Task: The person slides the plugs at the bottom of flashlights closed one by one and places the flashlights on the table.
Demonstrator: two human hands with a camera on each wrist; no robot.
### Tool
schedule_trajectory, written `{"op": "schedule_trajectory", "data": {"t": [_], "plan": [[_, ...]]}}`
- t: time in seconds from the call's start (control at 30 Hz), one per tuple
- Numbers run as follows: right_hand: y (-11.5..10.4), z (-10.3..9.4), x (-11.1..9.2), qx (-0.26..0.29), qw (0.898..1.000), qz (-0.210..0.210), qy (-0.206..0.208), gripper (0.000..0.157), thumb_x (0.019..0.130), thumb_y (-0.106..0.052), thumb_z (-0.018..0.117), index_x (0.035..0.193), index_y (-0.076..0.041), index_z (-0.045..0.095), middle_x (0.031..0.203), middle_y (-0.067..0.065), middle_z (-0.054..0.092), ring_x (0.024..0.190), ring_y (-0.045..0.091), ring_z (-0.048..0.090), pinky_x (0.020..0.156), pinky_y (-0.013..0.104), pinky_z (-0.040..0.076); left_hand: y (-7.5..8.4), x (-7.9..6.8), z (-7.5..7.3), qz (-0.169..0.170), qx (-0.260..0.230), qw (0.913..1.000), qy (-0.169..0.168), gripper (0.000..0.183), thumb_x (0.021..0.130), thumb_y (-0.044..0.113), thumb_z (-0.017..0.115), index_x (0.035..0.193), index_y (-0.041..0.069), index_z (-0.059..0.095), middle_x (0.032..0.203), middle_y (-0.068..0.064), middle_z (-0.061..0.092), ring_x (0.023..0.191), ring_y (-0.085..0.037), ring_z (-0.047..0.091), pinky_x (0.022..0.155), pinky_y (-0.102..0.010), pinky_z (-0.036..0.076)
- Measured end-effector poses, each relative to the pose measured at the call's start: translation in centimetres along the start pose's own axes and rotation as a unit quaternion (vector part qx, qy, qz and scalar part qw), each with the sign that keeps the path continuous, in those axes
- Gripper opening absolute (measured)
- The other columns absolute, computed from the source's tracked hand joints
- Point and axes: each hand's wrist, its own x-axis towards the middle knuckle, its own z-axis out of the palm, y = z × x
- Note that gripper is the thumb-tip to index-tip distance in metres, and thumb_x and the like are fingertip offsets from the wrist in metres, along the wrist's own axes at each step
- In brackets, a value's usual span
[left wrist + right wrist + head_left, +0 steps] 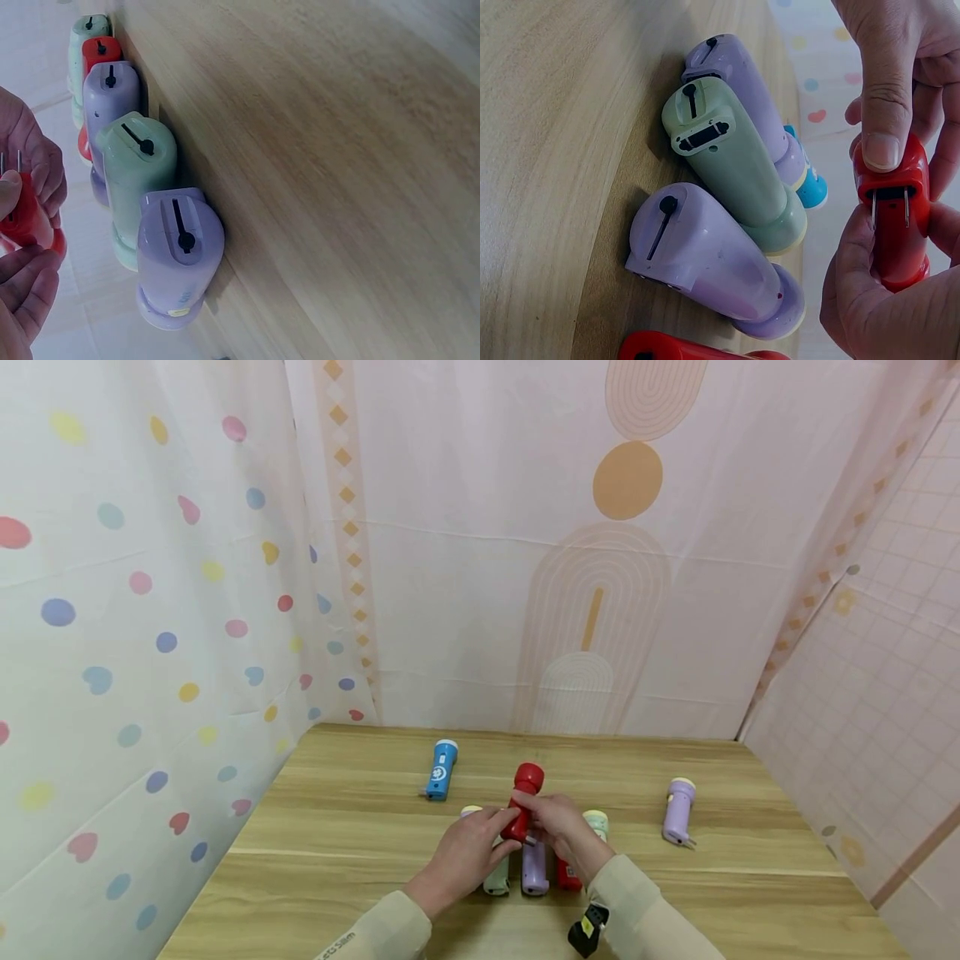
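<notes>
Above the row on the table, both hands hold a red flashlight (528, 778), its wide head tipped away from the person. My left hand (467, 853) grips its base end, the thumb (883, 146) pressing beside two metal plug prongs (907, 206) that stick out. Around the body from the other side curls my right hand (564, 828). Beneath the hands lie a light green flashlight (142, 176), a purple flashlight (712, 251), another purple one (180, 247) at the row's left end, a second red flashlight (568, 875) and a mint flashlight (596, 821), partly covered in the head view.
A blue flashlight (442, 770) lies farther back on the left of the wooden table (330, 827). Off to the right is a purple flashlight (678, 810) with its prongs out. Patterned curtains (450, 610) stand behind and at both sides.
</notes>
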Motion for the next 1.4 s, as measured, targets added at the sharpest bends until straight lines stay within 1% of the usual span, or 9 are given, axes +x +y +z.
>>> {"op": "schedule_trajectory", "data": {"t": [0.23,0.53,0.7,0.83,1.1,1.4], "plan": [[0.01,-0.08,-0.08,-0.013,1.0,-0.003,-0.006,0.04,0.093,-0.036,0.069,0.096,0.004,0.071,0.078,0.002,0.067,0.071,0.014,0.061,0.069,0.027,0.051,0.08,0.07,0.0,-0.004,-0.002,1.0,0.0,0.041,0.087,0.026,0.077,0.122,0.009,0.066,0.102,-0.006,0.069,0.088,-0.018,0.068,0.076,-0.033,0.056],[-0.08,0.03,-0.14,-0.025,1.0,-0.002,0.004,0.04,0.092,-0.036,0.069,0.093,0.004,0.071,0.073,0.002,0.065,0.068,0.014,0.059,0.066,0.027,0.05,0.02,-0.07,0.07,0.009,-0.005,0.9999,0.007,0.039,0.088,0.024,0.076,0.122,0.008,0.066,0.101,-0.005,0.068,0.087,-0.016,0.067,0.073,-0.031,0.056],[-0.09,0.06,-0.11,-0.028,1.0,-0.003,0.004,0.041,0.094,-0.035,0.068,0.097,0.006,0.07,0.081,0.005,0.067,0.073,0.016,0.06,0.068,0.028,0.051,0.0,-0.14,0.12,0.015,-0.001,0.9998,0.009,0.038,0.089,0.022,0.075,0.122,0.007,0.065,0.101,-0.005,0.068,0.088,-0.017,0.068,0.074,-0.032,0.056],[-0.14,0.07,-0.08,-0.033,0.999,-0.003,0.004,0.042,0.094,-0.035,0.067,0.1,0.006,0.069,0.087,0.008,0.067,0.077,0.017,0.06,0.07,0.029,0.051,0.04,-0.15,0.13,0.013,-0.005,0.9999,0.001,0.037,0.09,0.02,0.074,0.124,0.006,0.065,0.104,-0.006,0.068,0.091,-0.019,0.068,0.077,-0.033,0.056],[-0.1,0.04,-0.1,-0.031,1.0,-0.005,0.0,0.045,0.094,-0.036,0.068,0.102,0.008,0.068,0.087,0.008,0.067,0.077,0.017,0.062,0.073,0.032,0.054,0.07,-0.2,0.15,0.01,-0.002,0.9999,-0.002,0.038,0.091,0.02,0.073,0.125,0.007,0.065,0.105,-0.005,0.069,0.093,-0.019,0.068,0.079,-0.033,0.056],[-0.18,-0.02,-0.16,-0.041,0.999,-0.003,0.001,0.044,0.093,-0.036,0.068,0.101,0.008,0.068,0.087,0.008,0.066,0.077,0.019,0.061,0.072,0.033,0.053,0.08,-0.28,0.13,0.012,-0.004,0.9999,-0.006,0.037,0.092,0.018,0.072,0.126,0.006,0.064,0.106,-0.005,0.069,0.094,-0.019,0.068,0.08,-0.032,0.055]]}}
